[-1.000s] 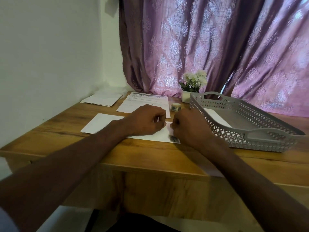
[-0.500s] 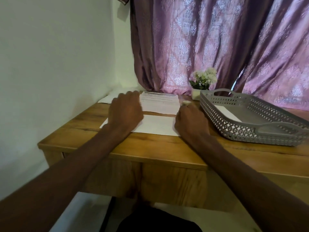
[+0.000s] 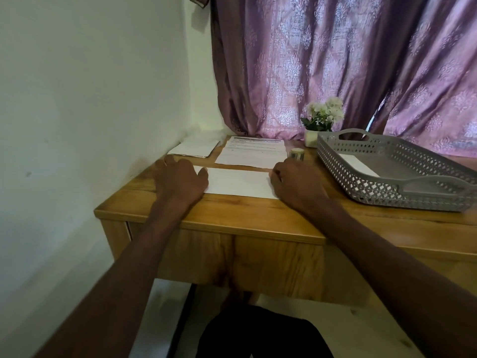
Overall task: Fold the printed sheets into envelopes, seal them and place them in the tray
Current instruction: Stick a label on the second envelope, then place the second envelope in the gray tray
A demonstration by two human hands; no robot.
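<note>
A folded white sheet is laid flat on the wooden table, near its front edge, between the two hands; the left hand is pressed palm-down on the sheet's left end, its fingers spread and extended, nothing being grasped; the right hand is rested on the sheet's right end, knuckles up and fingers bent under, and whether the paper is pinched there cannot be told. Behind the folded sheet a printed sheet is spread flat, its headed end turned toward the curtain; a small stack of white papers is seen to its left, against the wall. A small roll of patterned tape is stood just beyond the right hand. The grey perforated tray is set to the right, well apart from the folded sheet, and a white envelope is lying inside it; a small potted flower is placed behind the tray's far corner.
</note>
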